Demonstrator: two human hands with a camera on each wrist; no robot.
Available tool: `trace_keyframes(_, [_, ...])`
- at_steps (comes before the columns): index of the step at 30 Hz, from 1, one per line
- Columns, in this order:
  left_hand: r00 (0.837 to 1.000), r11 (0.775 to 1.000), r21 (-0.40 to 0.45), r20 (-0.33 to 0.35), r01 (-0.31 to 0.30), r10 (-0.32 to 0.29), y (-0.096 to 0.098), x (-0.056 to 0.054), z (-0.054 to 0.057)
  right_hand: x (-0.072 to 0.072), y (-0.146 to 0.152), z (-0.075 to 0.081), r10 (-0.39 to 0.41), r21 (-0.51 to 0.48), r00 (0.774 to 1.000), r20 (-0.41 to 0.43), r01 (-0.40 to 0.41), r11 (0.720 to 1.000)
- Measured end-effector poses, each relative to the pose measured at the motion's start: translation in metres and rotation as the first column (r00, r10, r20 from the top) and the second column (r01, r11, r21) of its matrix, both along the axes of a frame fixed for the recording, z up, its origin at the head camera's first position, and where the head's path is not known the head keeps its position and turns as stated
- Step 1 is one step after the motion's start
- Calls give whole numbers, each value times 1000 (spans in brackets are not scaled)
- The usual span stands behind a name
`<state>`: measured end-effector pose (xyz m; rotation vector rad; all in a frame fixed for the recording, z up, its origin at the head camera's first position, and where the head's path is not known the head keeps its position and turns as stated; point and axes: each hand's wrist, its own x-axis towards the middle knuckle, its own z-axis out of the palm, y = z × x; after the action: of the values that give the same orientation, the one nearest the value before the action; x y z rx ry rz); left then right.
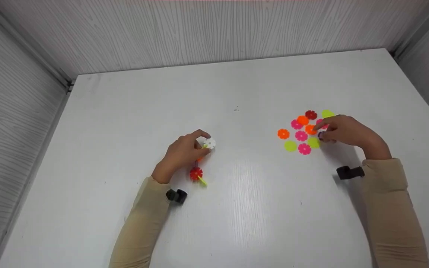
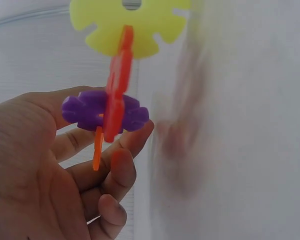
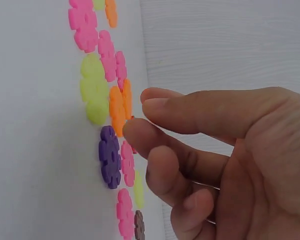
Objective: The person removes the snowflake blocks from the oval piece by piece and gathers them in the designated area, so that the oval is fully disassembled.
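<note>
My left hand grips a chain of notched plastic flower discs joined at their slots. A white disc shows at its thumb and fingertips, with a red disc lower down. In the left wrist view, a yellow disc, a red disc edge-on, a purple disc and an orange disc stand crosswise to one another. My right hand hovers at the loose discs, fingers bent loosely with nothing between them. Its fingertips are close to an orange disc and a dark purple disc.
Several loose discs lie spread on the white table, among them a separate orange disc, a pink disc, a yellow-green disc and a dark red disc. A pale wood-grain panel stands behind the table.
</note>
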<state>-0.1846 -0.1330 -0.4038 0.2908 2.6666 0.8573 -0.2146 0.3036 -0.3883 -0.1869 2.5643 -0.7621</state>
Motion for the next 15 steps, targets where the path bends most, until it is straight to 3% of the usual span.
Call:
trace_keyframes(7, [1000, 1000, -4, 12, 18, -18, 3, 1, 2, 2, -11, 4, 8, -66, 998, -58, -12, 998])
trace_keyframes(15, [1000, 998, 60, 8, 0, -1, 10, 6, 7, 5, -29, 2, 39, -125, 992, -118, -54, 991])
